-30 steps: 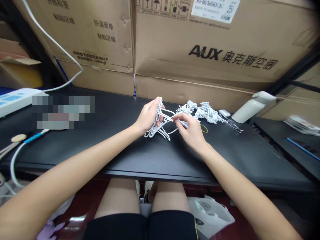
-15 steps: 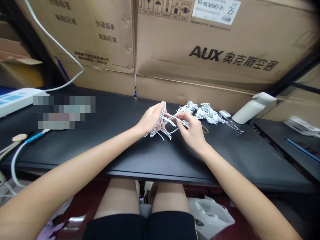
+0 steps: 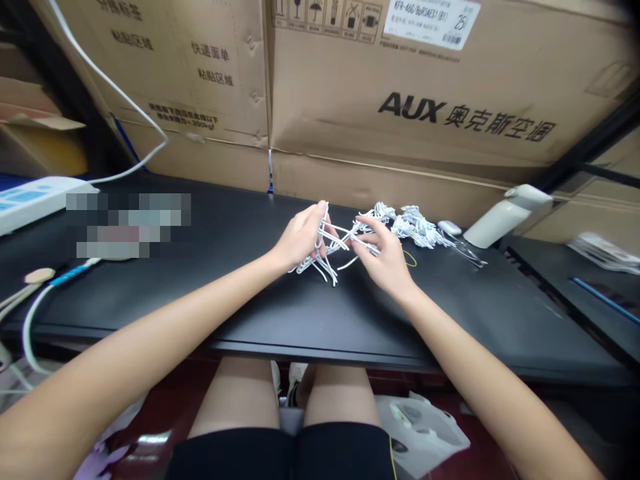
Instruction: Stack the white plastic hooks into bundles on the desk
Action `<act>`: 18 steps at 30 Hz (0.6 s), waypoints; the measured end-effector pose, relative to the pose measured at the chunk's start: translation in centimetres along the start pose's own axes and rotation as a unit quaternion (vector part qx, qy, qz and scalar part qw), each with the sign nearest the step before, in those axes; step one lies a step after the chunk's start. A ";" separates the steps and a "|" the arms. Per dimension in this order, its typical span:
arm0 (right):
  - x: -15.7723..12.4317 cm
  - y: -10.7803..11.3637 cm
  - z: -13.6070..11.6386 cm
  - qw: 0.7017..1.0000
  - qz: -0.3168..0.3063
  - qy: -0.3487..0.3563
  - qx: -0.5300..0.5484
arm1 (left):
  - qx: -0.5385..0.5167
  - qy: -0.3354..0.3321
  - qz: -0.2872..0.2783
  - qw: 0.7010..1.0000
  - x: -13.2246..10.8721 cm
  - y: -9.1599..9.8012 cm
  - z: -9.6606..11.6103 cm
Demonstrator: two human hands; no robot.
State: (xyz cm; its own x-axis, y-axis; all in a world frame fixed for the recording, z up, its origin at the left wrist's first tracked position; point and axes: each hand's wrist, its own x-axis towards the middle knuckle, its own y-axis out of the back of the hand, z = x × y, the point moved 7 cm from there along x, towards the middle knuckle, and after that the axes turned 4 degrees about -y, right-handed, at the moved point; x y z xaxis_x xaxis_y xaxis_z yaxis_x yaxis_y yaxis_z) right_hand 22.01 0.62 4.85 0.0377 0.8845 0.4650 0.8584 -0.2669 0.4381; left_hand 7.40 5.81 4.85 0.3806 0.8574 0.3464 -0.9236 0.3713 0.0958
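My left hand is closed around a bundle of thin white cords. Their loose ends hang below the fingers and stick out to the right. Just to the right, my right hand pinches some of the cords between thumb and fingers, its index finger lifted. Several strands cross the gap between both hands. Behind the right hand, more bunches of white cords lie on the black table. A thin yellow loop shows beside the right hand.
A white bottle lies tilted at the right, near a small white case and scissors-like metal tool. Large cardboard boxes wall off the back. At left are a white power strip and a white cable.
My right index finger has lifted and the fingers have spread slightly. The loose cord ends below my hands have shifted. My left hand has barely moved.
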 end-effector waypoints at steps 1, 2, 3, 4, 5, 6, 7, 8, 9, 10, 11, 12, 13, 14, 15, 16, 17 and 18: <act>0.1 -0.1 0.3 1.000 -0.006 -0.015 0.007 | -0.001 0.000 0.002 1.000 0.0 0.0 0.0; 0.2 -0.1 0.5 0.999 -0.012 -0.028 0.015 | -0.002 0.000 0.003 1.000 0.0 0.0 0.0; 0.2 -0.1 0.7 0.999 -0.015 -0.040 0.023 | -0.004 0.001 0.004 1.000 0.0 0.0 0.0; 0.3 -0.1 0.7 0.998 -0.017 -0.049 0.031 | -0.006 0.003 0.004 1.000 0.0 0.0 0.0; 0.3 -0.1 0.8 0.998 -0.019 -0.054 0.037 | -0.009 0.006 0.004 1.000 0.0 0.0 0.0; 0.4 -0.1 0.7 0.997 -0.020 -0.057 0.041 | -0.011 0.010 0.002 1.000 0.0 0.0 0.0; 0.4 -0.1 0.7 0.997 -0.021 -0.059 0.042 | -0.012 0.015 -0.001 1.000 -0.1 0.0 -0.1; 0.4 0.0 0.7 0.997 -0.022 -0.061 0.043 | -0.012 0.019 -0.004 1.000 -0.1 0.0 -0.1; 0.5 0.0 0.7 0.997 -0.024 -0.063 0.043 | -0.011 0.024 -0.009 1.000 -0.1 -0.1 -0.1; 0.5 0.0 0.8 0.996 -0.030 -0.066 0.043 | -0.008 0.027 -0.014 1.000 -0.1 -0.2 -0.1; 0.5 -0.1 0.8 0.996 -0.038 -0.069 0.044 | -0.004 0.029 -0.019 0.999 -0.1 -0.2 -0.1; 0.5 -0.1 1.0 0.995 -0.048 -0.071 0.046 | -0.001 0.031 -0.023 0.999 -0.1 -0.3 -0.1; 0.6 -0.2 1.1 0.995 -0.057 -0.073 0.047 | 0.002 0.032 -0.025 0.999 -0.1 -0.3 -0.1; 0.6 -0.2 1.2 0.994 -0.064 -0.073 0.046 | 0.003 0.033 -0.026 0.999 -0.1 -0.3 -0.2; 0.6 -0.2 1.3 0.994 -0.068 -0.073 0.044 | 0.003 0.033 -0.027 0.999 -0.1 -0.3 -0.2; 0.7 -0.2 1.4 0.994 -0.069 -0.072 0.042 | 0.002 0.033 -0.027 0.999 -0.1 -0.3 -0.2; 0.7 -0.1 1.5 0.994 -0.068 -0.073 0.039 | 0.000 0.032 -0.026 0.999 -0.1 -0.3 -0.2; 0.8 0.0 1.5 0.994 -0.067 -0.073 0.035 | -0.001 0.031 -0.024 0.999 -0.1 -0.3 -0.2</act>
State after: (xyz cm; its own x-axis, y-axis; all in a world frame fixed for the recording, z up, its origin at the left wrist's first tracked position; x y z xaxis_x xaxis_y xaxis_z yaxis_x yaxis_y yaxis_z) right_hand 22.77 1.87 4.03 -0.0094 0.9577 0.2877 0.8945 -0.1206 0.4305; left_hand 7.65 5.69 4.62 0.4275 0.8584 0.2835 -0.9037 0.4139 0.1095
